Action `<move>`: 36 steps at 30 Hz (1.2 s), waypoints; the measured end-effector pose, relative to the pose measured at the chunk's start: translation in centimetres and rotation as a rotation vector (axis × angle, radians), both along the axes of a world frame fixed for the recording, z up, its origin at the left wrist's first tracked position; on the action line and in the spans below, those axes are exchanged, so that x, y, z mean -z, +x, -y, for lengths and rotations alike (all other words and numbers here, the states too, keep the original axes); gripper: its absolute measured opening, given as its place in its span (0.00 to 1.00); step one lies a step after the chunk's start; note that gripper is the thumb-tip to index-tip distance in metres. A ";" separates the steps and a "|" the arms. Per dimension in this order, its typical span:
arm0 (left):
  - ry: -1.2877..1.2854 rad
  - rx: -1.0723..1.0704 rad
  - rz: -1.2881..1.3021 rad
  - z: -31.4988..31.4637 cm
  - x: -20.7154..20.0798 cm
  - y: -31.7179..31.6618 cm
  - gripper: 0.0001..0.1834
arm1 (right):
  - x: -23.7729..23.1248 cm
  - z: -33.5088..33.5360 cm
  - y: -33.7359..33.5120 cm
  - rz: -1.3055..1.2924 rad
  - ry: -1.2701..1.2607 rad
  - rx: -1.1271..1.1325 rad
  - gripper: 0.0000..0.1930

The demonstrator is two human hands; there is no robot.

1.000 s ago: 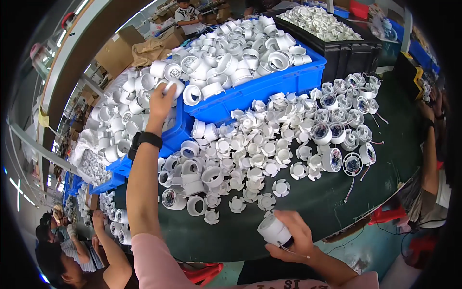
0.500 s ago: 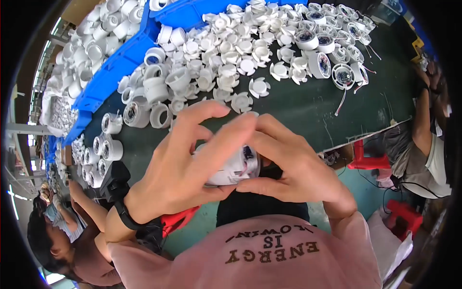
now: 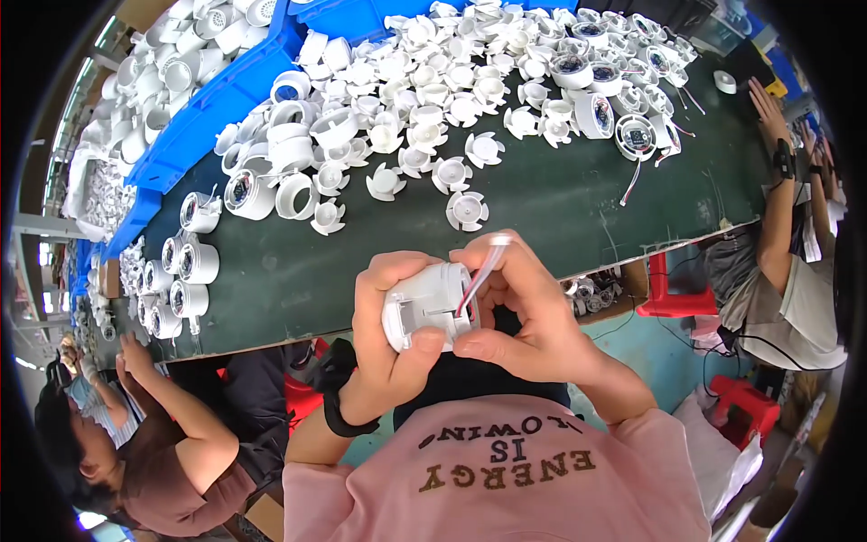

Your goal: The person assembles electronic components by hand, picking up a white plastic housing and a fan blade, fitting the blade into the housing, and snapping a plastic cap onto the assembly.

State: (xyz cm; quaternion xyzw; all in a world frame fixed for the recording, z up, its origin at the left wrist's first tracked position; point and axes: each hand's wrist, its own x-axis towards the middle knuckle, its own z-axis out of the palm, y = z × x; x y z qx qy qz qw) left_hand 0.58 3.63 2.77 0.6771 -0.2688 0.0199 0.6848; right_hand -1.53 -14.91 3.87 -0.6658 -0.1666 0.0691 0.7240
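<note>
A white plastic cylindrical housing (image 3: 417,307) is held between my two hands, above the near edge of the workbench. My left hand (image 3: 384,339) is closed around its left end, thumb along the lower side. My right hand (image 3: 533,312) grips the right end, its thumb and fingers curled about the rim. From that end a bundle of thin wires (image 3: 483,271) with a white connector sticks up past my right fingers. An open slot shows in the housing's side. Beyond my hands, a white fan impeller (image 3: 467,210) lies nearest on the dark green bench.
More white impellers (image 3: 424,90) are heaped behind. Round housings with circuit boards (image 3: 637,137) lie at the far right, wires trailing. Similar cylinders (image 3: 199,262) stand at the left. Blue bins (image 3: 203,108) line the back left. Co-workers sit at left (image 3: 172,470) and right (image 3: 804,271).
My left fingers have come off the top of the housing and now wrap its left end. The housing is turned, its wires showing upright. At right, a co-worker's arm now reaches onto the bench.
</note>
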 end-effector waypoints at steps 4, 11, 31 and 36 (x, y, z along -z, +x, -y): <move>0.007 -0.018 0.062 -0.2 0.4 0.0 0.31 | 0.7 -1.1 0.4 0.163 0.022 0.108 0.30; 0.098 -0.067 0.242 -0.6 1.8 0.5 0.30 | 1.5 -1.0 0.1 0.027 0.045 0.028 0.33; -0.498 -0.145 -0.937 -9.5 -0.5 2.2 0.27 | -0.5 13.1 7.1 0.641 -1.521 0.658 0.28; -0.602 -0.219 -0.949 -15.1 -1.2 2.6 0.27 | 1.4 16.3 8.5 0.502 -1.543 0.580 0.27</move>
